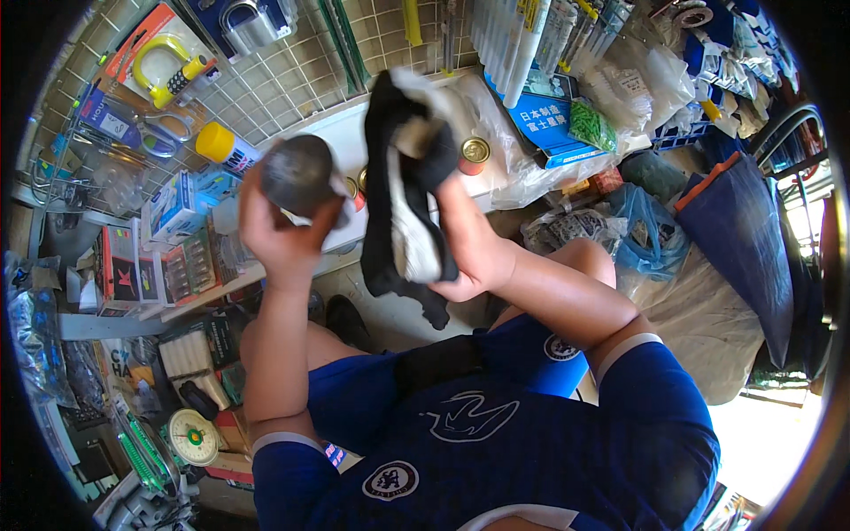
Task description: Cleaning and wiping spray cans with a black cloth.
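Observation:
Raised on the left, my left hand (pixel 282 232) grips a dark, rounded object (pixel 299 174), blurred, its exact kind unclear. Beside it, my right hand (pixel 471 242) holds a long black-and-white item (pixel 382 226) upright. Loose dark edges hang from its lower end; blur hides whether it is a shoe or bundled cloth. The two held things are apart. Behind them runs a white shelf top (pixel 345 126), where a red can with a metal lid (pixel 474 156) stands just past my right hand. More cans are partly hidden between my hands.
At left, a spray can with a yellow cap (pixel 216 141) stands near boxed goods (pixel 176 206). A wire grid (pixel 279 86) carries hanging packs and a padlock (pixel 246 26). To the right are a blue box (pixel 541 129), plastic bags (pixel 647 229) and a dial scale (pixel 192 436) at lower left.

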A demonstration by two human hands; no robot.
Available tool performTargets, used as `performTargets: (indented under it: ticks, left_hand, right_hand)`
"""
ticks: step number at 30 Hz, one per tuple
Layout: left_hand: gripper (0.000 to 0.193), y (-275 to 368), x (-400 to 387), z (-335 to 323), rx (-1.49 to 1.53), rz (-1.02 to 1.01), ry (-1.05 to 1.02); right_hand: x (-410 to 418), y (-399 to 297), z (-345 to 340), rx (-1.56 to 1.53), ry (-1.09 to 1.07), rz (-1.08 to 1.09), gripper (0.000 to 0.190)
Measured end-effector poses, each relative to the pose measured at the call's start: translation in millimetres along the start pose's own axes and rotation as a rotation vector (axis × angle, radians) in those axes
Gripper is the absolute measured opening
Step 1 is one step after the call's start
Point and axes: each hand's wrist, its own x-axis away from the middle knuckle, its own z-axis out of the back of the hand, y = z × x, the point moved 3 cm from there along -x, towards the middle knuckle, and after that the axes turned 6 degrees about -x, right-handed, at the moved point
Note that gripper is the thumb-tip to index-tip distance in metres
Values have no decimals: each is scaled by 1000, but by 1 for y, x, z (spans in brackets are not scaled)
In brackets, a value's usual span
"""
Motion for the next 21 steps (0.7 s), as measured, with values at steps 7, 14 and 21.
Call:
performTargets:
  ticks: [7, 14, 21]
  left_hand:
    - [64, 34, 21, -5, -38, -41, -234]
    - [76, 14, 54, 7, 218, 157, -340]
    - [87, 0, 74, 4, 557, 335, -471]
  right_hand:
    - [-27, -8, 2, 76, -324, 123, 81]
    - [-17, 2, 6, -159, -417, -241, 73]
    - [-12, 7, -30, 307, -303, -27, 78]
